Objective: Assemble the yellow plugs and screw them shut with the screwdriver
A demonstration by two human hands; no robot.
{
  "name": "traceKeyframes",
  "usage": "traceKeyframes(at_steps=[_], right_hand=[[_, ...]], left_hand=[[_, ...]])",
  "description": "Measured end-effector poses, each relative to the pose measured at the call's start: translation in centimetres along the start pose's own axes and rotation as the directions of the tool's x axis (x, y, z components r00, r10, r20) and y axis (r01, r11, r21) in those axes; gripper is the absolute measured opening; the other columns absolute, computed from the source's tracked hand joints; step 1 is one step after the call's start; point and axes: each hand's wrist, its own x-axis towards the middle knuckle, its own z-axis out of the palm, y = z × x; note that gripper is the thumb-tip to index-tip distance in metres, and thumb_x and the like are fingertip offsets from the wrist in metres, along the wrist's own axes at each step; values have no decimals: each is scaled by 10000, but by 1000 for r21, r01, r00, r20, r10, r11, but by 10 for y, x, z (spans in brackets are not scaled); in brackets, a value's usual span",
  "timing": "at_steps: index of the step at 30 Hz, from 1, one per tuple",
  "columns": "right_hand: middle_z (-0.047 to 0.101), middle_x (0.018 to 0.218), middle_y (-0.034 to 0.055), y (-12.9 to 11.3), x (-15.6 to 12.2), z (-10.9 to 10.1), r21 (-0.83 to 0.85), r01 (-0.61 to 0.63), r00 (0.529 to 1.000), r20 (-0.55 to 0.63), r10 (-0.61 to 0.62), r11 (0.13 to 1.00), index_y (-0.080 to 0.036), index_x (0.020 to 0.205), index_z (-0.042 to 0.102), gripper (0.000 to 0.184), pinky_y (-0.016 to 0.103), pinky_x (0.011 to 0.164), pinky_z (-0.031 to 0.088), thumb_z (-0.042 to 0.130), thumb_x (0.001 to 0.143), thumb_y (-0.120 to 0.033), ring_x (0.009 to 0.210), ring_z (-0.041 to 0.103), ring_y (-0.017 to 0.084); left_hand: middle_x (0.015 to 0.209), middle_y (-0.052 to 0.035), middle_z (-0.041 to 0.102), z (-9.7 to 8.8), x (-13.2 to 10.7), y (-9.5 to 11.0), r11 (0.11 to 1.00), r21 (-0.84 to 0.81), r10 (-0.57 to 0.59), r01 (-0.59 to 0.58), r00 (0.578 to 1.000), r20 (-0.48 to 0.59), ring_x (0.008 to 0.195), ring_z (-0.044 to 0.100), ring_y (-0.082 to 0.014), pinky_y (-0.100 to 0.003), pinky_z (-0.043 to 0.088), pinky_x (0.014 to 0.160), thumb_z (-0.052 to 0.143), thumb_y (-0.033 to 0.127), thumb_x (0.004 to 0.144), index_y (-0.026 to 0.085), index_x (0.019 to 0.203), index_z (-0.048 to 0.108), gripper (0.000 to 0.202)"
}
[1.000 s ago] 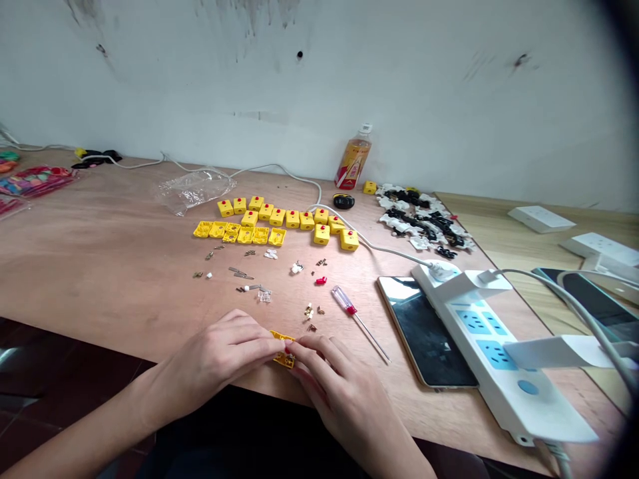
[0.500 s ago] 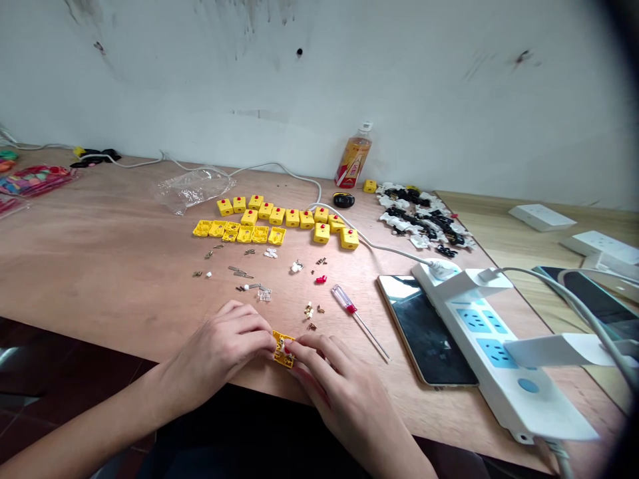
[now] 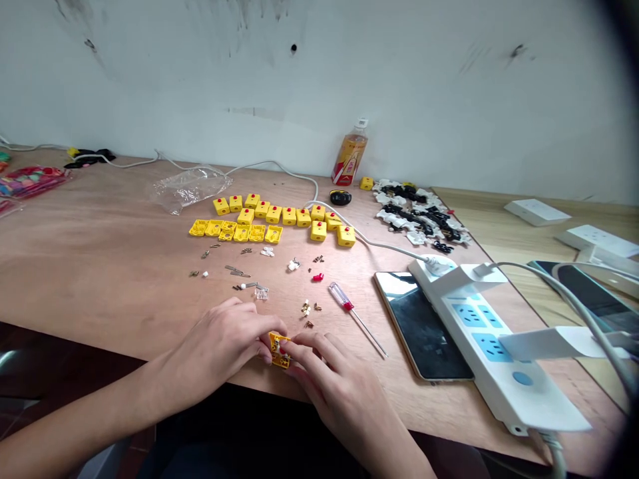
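Note:
Near the table's front edge, an open yellow plastic housing (image 3: 279,360) sits between my two hands, with small metal and white parts inside it. My left hand (image 3: 227,339) grips its left side with thumb and bent index finger. From the right, my right hand (image 3: 332,369) holds the housing's other side, its index fingertip at the parts inside; a bit of red shows by that fingertip. Small brass pieces (image 3: 305,309), a red button piece (image 3: 318,277) and a screwdriver (image 3: 344,298) with a clear handle lie just beyond my hands.
Several closed yellow boxes with red buttons (image 3: 318,231) and a row of open yellow shells (image 3: 241,233) stand farther back. A phone (image 3: 429,332) and a white power strip (image 3: 499,359) lie right. Behind are a drink bottle (image 3: 350,156) and black-and-white parts (image 3: 419,213).
My left index finger has moved to the housing's top edge, and its thumb presses the left side. The whole view has shifted slightly.

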Motion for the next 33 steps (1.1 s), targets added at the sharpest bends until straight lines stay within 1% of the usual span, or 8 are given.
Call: traceKeyframes(at_steps=[3, 6, 11, 15, 21, 28, 31, 33], right_hand=[[709, 1213, 91, 0, 1, 0, -5, 0, 1000, -11, 0, 1000, -242, 1350, 588, 308, 313, 821, 615, 467, 1070, -200, 986, 702, 197], [709, 1207, 92, -1, 2, -1, 6, -1, 1000, -16, 1, 1000, -232, 1329, 593, 295, 317, 815, 616, 461, 1069, -187, 980, 702, 200], [717, 1175, 91, -2, 2, -3, -4, 5, 1000, -19, -5, 1000, -233, 1318, 608, 301, 300, 803, 620, 439, 1073, -193, 978, 708, 191], [727, 1142, 99, -2, 2, -3, -45, 5, 999, -34, -7, 999, -225, 1318, 622, 309, 285, 787, 619, 436, 1073, -203, 952, 717, 184], [737, 1079, 92, -4, 2, -3, -55, 0, 1000, -25, -1, 998, -230, 1312, 633, 298, 272, 766, 616, 457, 1072, -227, 912, 719, 179], [738, 1062, 93, -4, 3, -3, -40, 0, 1000, -26, -1, 999, -221, 1272, 651, 290, 278, 770, 621, 437, 1077, -223, 909, 721, 181], [733, 1071, 98, -2, 1, -1, -12, 1, 1000, -14, -1, 1000, -207, 1266, 645, 299, 277, 759, 621, 406, 1085, -222, 913, 721, 181], [726, 1111, 103, -2, 0, -1, 2, -11, 1000, -2, 11, 1000, -207, 1295, 625, 301, 289, 771, 624, 410, 1085, -227, 938, 723, 189]], left_hand=[[836, 33, 696, -1, 1, 3, 1000, 16, -18, 17, 1000, 12, 773, 602, -189, -297, 374, 724, 633, 40, 930, 260, 1034, 677, 248], [879, 16, 705, 5, -4, 5, 1000, 10, -24, 24, 999, -26, 784, 590, -199, -304, 372, 722, 575, 26, 953, 248, 1036, 668, 254], [945, 31, 699, 21, -15, 1, 985, -166, -59, 37, 990, -130, 852, 582, -180, -284, 407, 806, 521, 38, 1004, 270, 1109, 646, 283], [920, 50, 698, 29, -17, 1, 963, -266, -94, 33, 970, -222, 867, 590, -158, -254, 421, 809, 513, 12, 1000, 267, 1067, 646, 295], [889, 16, 670, 38, -17, 6, 978, -208, -65, 2, 953, -297, 825, 574, -180, -295, 406, 772, 462, 27, 1014, 225, 977, 612, 251], [911, 11, 665, 47, -16, 14, 989, -147, -51, -6, 924, -378, 851, 583, -173, -307, 413, 816, 439, 1, 1006, 213, 962, 582, 260], [867, 17, 668, 48, -13, 15, 984, -180, -68, -4, 919, -389, 819, 597, -166, -323, 423, 822, 425, 10, 1006, 210, 917, 584, 271], [841, 17, 676, 47, -14, 15, 965, -261, -131, 32, 919, -372, 803, 614, -167, -327, 446, 819, 461, 43, 1008, 215, 897, 600, 248]])
